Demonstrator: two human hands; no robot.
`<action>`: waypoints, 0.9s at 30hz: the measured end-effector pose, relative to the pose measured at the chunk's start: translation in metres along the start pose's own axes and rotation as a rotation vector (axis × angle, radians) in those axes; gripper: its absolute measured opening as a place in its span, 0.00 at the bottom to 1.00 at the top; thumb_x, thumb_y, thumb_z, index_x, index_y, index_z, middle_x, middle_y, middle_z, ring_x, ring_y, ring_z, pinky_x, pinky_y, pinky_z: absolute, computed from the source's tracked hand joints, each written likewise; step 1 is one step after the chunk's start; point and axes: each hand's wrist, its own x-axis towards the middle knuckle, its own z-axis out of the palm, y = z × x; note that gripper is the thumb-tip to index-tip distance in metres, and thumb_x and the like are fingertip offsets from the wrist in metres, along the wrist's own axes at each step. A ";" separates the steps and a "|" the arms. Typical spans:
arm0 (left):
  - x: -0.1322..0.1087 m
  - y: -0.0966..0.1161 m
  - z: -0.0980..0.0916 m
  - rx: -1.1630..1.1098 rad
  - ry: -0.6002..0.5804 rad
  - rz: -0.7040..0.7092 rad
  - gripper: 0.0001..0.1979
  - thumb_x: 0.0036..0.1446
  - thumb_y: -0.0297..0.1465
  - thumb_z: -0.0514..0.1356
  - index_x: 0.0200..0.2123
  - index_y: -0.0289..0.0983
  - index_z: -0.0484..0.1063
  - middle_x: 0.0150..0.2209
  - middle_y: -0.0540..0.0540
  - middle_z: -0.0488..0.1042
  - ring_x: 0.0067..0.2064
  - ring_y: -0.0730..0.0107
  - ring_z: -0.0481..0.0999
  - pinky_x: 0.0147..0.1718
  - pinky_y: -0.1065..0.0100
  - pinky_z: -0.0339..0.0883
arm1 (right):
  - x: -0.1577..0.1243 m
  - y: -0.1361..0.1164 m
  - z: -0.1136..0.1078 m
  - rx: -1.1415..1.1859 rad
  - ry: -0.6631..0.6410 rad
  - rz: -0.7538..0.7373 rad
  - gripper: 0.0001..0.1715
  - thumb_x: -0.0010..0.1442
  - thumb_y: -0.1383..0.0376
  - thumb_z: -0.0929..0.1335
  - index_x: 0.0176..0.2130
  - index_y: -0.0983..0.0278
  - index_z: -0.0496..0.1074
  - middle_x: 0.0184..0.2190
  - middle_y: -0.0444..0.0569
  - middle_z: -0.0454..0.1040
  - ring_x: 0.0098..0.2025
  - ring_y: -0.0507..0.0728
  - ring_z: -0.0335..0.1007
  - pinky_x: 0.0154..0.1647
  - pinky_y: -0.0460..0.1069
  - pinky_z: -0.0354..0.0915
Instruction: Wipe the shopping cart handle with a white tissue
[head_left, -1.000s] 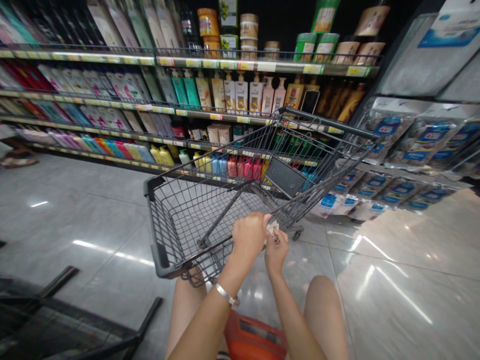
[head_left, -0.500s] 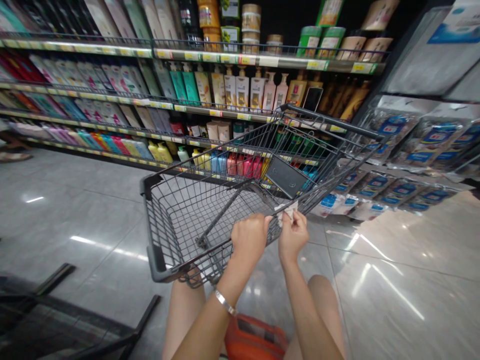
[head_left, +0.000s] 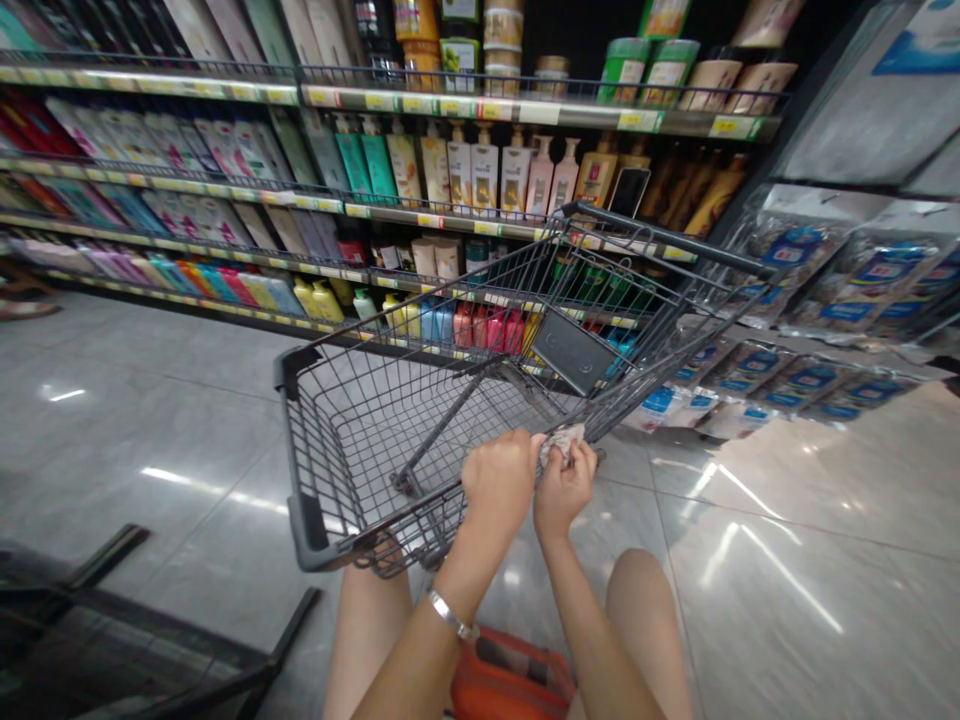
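A dark wire shopping cart (head_left: 300, 455) stands right in front of me, its handle (head_left: 675, 240) away at the upper right. My left hand (head_left: 501, 478) is wrapped round the cart's near upper rail. Close beside it, my right hand (head_left: 564, 490) pinches a crumpled whitish wipe (head_left: 561, 440) against the same rail. The wipe is partly hidden by the fingers; whether it is cloth or paper I cannot tell. A dark plastic panel (head_left: 571, 350) sits at the handle end of the basket.
Shelves of bottles (head_left: 480, 175) and jars run behind the cart. Packaged goods (head_left: 862, 270) hang at the right. An orange object (head_left: 510, 675) lies between my legs. A black frame (head_left: 225, 640) stands at the lower left. A person's foot (head_left: 26, 308) shows at the far left.
My right hand has slid left and slightly down along the rail with the wipe, closer to my left hand. The left hand keeps its hold in the same place.
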 end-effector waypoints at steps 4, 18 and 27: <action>-0.001 0.000 0.000 -0.002 0.006 -0.003 0.21 0.66 0.39 0.44 0.33 0.37 0.73 0.31 0.43 0.78 0.33 0.62 0.79 0.26 0.68 0.61 | -0.023 0.024 -0.005 -0.069 -0.094 -0.002 0.14 0.57 0.61 0.64 0.39 0.67 0.73 0.39 0.54 0.68 0.44 0.58 0.68 0.44 0.54 0.66; -0.011 -0.013 0.000 -0.103 0.212 0.074 0.11 0.63 0.34 0.51 0.38 0.38 0.73 0.38 0.47 0.76 0.37 0.66 0.76 0.32 0.68 0.63 | 0.003 0.028 -0.034 -0.186 -0.444 -0.034 0.12 0.53 0.67 0.63 0.34 0.67 0.76 0.34 0.51 0.69 0.37 0.56 0.67 0.43 0.53 0.65; -0.026 -0.035 0.008 -0.187 0.463 0.089 0.10 0.61 0.35 0.55 0.31 0.39 0.74 0.30 0.50 0.74 0.35 0.69 0.73 0.32 0.69 0.60 | 0.033 -0.028 -0.034 0.233 -0.057 0.368 0.22 0.50 0.53 0.69 0.37 0.69 0.73 0.35 0.53 0.75 0.38 0.57 0.71 0.44 0.52 0.66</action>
